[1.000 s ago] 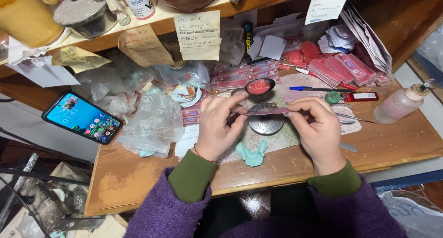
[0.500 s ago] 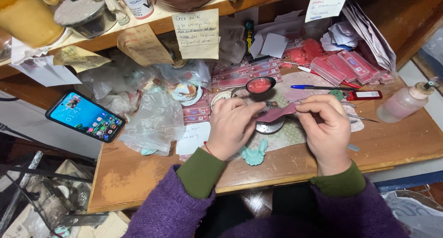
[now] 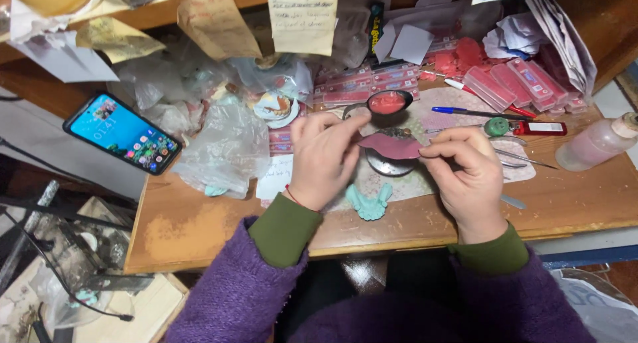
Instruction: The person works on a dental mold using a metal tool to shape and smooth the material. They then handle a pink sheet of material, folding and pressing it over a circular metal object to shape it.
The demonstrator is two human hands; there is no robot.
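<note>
Pinching a pink wax sheet (image 3: 392, 145) between both hands above the table (image 3: 219, 223).

Left hand (image 3: 323, 158) has its grip closed on the sheet's left end, thumb and forefinger pressed to it; right hand (image 3: 468, 170) has its grip closed on the right end — the sheet spans the gap between them, held just over a round dark dish (image 3: 389, 165). Just below the hands lies a pale green dental cast (image 3: 369, 201) on the table. Behind the sheet sits a small black bowl of red wax (image 3: 387, 103); a blue pen (image 3: 475, 112) lies to the right. Farther out — a crumpled plastic bag (image 3: 222, 150), then a lit phone (image 3: 123, 133) at far left.
</note>
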